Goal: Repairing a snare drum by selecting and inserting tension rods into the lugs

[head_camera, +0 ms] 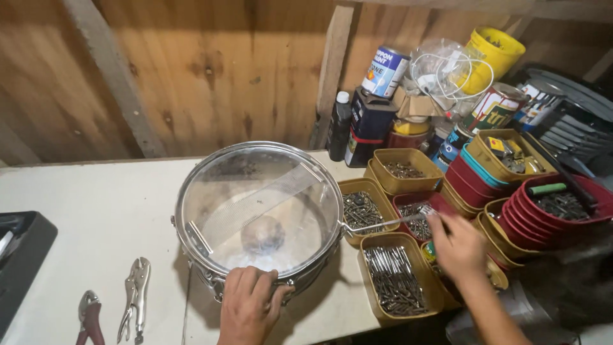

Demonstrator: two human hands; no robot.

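At the far left of the white table [96,211], red-handled pliers [89,317] and locking pliers [135,298] are lying side by side, well apart from the work. A snare drum [258,214] with a clear head is sitting near the table's front edge, a strip of snare wires showing through the skin. The drum is being steadied by the left hand [250,305], whose fingers [263,281] are curled together over the near rim. A thin metal rod [383,222] is being held at the drum's right side by the right hand [454,246]; its fingers are closed round the rod's far end, though the exact pinch cannot be told. The rod is passing over yellow tubs of screws [394,276], with red tubs [555,211] and paint tins [385,71] stacked beyond. For the step to go well, the rim should be kept pressed down firmly so the shell is not rolling, and the rod should be guided level, clear of the open tubs so nothing is being knocked over
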